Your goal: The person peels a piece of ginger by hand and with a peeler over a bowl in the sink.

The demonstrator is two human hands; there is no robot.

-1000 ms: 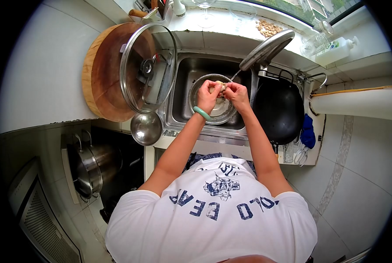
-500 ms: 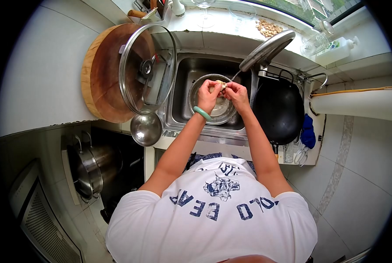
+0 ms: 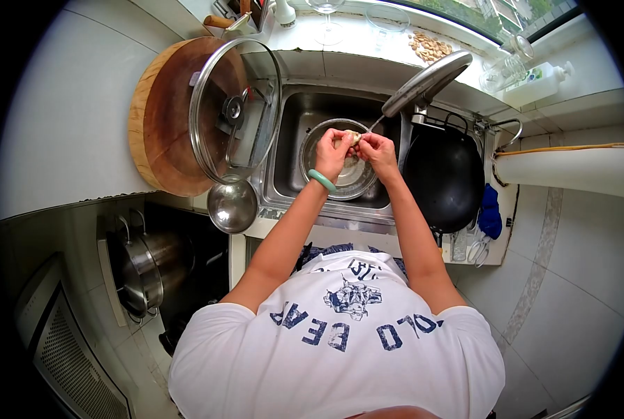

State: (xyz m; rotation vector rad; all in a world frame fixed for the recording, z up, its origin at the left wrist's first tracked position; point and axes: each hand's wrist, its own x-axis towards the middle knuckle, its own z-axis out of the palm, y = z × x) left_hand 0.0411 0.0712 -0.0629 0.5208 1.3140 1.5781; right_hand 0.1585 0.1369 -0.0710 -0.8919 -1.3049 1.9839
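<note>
A small pale piece of food with darker patches is pinched between my two hands; its kind is too small to make out. My left hand, with a green bangle at the wrist, has its fingers closed on the left side of the piece. My right hand is closed on its right side, fingertips nearly meeting the left ones. Both hands are above a round metal basin in the steel sink. A thin stream of water runs from the faucet close to my right fingers.
Left of the sink, a glass lid leans by a thick round wooden board. A metal bowl sits at the counter's front edge. To the right lies a black wok. Glassware and brown pieces occupy the windowsill.
Both hands stay almost in place, with only a slight shift of the fingers and of the pale piece between them. The surroundings look the same.
</note>
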